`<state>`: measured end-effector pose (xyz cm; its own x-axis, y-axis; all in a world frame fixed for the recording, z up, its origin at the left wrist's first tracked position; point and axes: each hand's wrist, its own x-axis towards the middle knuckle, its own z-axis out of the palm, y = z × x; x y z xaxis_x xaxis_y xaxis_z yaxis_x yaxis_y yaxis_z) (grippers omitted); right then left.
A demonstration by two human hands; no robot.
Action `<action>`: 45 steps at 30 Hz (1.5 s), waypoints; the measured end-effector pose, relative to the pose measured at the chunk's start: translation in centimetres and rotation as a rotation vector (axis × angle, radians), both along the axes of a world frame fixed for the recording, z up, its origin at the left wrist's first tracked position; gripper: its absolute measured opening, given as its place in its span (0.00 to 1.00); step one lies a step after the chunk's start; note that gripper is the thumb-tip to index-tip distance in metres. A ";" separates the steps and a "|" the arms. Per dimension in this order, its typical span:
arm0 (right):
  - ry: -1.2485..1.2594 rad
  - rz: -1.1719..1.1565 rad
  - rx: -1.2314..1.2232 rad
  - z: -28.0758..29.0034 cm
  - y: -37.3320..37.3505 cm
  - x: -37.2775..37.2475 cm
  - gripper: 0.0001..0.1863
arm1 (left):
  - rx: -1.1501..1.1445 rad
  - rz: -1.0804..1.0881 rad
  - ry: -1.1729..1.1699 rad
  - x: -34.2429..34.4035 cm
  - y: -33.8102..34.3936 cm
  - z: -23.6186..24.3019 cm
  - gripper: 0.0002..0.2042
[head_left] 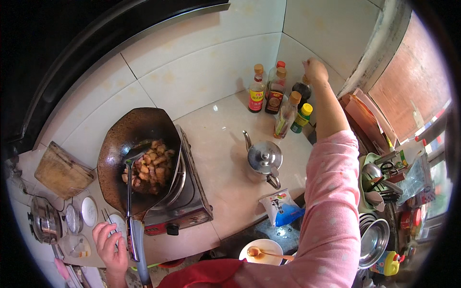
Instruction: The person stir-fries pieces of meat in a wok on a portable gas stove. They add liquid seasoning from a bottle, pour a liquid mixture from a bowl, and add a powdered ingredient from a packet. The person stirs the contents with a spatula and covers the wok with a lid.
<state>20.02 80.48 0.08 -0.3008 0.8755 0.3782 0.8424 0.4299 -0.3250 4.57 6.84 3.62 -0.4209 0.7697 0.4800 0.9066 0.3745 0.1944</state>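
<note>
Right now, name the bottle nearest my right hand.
The dark bottle just behind the green, yellow-capped bottle: its top is right by your right hand, while the others stand farther from it.

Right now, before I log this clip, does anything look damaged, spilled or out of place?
No clear spill or breakage shows. Only the wok looks slightly odd: its inner wall is blotched brown, uneven against darker metal around the food, though that may be ordinary wear.
</note>
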 end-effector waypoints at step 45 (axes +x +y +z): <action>-0.177 0.153 -0.780 -7.6 5.6 -8.7 0.18 | -0.061 0.346 0.071 -4.1 -1.7 3.9 0.04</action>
<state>11.35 86.03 -7.48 -0.4366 0.8116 -0.3883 0.8596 0.2490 -0.4462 0.51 5.16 7.52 -0.6289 0.6154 0.4751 0.7345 0.6706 0.1037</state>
